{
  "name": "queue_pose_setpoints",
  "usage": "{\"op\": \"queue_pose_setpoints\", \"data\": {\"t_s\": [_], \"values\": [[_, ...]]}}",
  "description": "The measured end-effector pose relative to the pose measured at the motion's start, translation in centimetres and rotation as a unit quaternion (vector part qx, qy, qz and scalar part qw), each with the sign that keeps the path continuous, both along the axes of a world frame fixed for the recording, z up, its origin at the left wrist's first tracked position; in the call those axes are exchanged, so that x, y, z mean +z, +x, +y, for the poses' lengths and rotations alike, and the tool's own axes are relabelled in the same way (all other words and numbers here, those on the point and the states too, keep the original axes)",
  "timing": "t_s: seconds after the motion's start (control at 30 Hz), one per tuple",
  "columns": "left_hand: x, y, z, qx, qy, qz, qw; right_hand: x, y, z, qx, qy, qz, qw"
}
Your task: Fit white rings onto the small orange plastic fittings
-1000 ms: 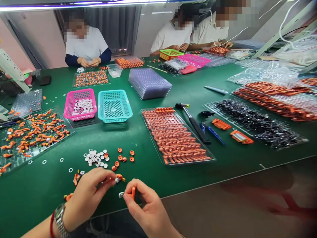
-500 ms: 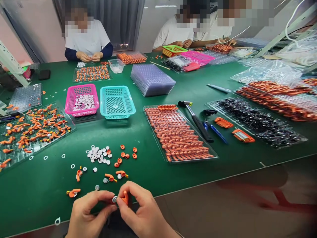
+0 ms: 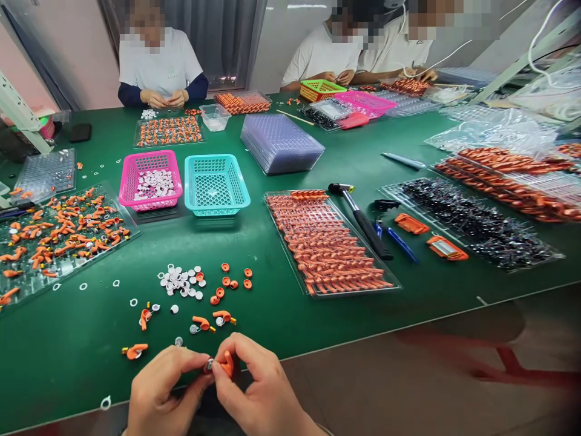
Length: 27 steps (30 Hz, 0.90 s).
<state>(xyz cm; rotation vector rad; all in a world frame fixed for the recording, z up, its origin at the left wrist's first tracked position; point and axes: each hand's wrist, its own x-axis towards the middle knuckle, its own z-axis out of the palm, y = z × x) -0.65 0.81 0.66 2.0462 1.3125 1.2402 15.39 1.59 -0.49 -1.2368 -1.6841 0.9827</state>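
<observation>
Close to the table's front edge, my left hand pinches a small round disc between thumb and forefinger. Touching it from the other side, my right hand grips an orange curved part whose stem sticks up past the fingertips. The fingers hide how disc and part meet. Just beyond my hands lie several orange parts with discs and yellow tips, a pile of white discs and several small orange caps.
Left, a tray of orange parts; behind, a pink basket and a teal basket. Right, a tray of orange rows, a hammer and a tray of black parts. People sit across the table.
Both hands keep their hold, with only slight finger movement at the disc and orange part. The view has shifted slightly.
</observation>
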Motion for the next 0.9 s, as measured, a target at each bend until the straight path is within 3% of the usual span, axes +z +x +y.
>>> {"op": "queue_pose_setpoints", "data": {"t_s": [0.23, 0.4, 0.6, 0.7, 0.9], "values": [[-0.3, -0.4, -0.4, -0.022, -0.01, 0.022, 0.999, 0.1, 0.0, 0.0, 0.021, -0.024, 0.01, 0.999], [-0.3, -0.6, -0.6, -0.036, 0.018, 0.022, 0.999, 0.5, 0.2, 0.2, 0.054, -0.113, 0.066, 0.99], [0.0, -0.6, -0.3, -0.075, 0.012, -0.027, 0.997, 1.4, 1.0, 1.2, 0.108, -0.246, 0.16, 0.95], [0.0, -0.6, -0.3, -0.078, -0.003, -0.039, 0.996, 1.6, 1.2, 1.5, 0.148, -0.276, 0.192, 0.93], [0.1, -0.7, -0.4, -0.077, 0.005, -0.038, 0.996, 0.8, 0.5, 1.4, 0.145, -0.319, 0.238, 0.906]]}}
